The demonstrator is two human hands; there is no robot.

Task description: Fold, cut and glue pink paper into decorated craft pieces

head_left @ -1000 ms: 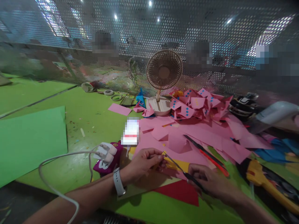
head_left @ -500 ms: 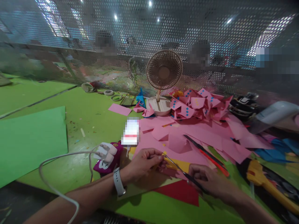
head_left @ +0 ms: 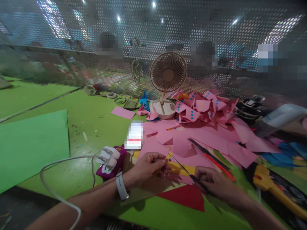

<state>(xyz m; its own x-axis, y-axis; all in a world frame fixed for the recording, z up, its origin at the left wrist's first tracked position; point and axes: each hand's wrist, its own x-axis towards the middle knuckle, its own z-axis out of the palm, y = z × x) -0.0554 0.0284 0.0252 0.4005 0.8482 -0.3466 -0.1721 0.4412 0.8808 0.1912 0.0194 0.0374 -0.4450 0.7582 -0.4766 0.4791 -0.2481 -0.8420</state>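
My left hand [head_left: 153, 164], with a pale watch band on its wrist, pinches a small piece of yellow paper [head_left: 169, 156] at the fingertips. Right of it, my right hand [head_left: 213, 183] is closed round the dark handle of slim scissors [head_left: 183, 168]. Their thin metal tip points up and left, a little apart from the left fingertips. Beneath the hands lie a yellow paper strip [head_left: 182, 168], pink paper and a red paper piece [head_left: 185, 197]. The left hand's lower fingers are partly in shadow.
A fan [head_left: 168, 75] stands by a perforated screen, beside a heap of folded pink paper [head_left: 203, 107]. A phone [head_left: 134, 135], a plug on a cable [head_left: 109, 157], a craft knife [head_left: 219, 164], a yellow-handled tool [head_left: 275, 188] and a green sheet [head_left: 33, 143] lie around.
The scissors' tip has lifted slightly and moved a little away from the left fingertips. My right hand has shifted very slightly; my left hand stays in place.
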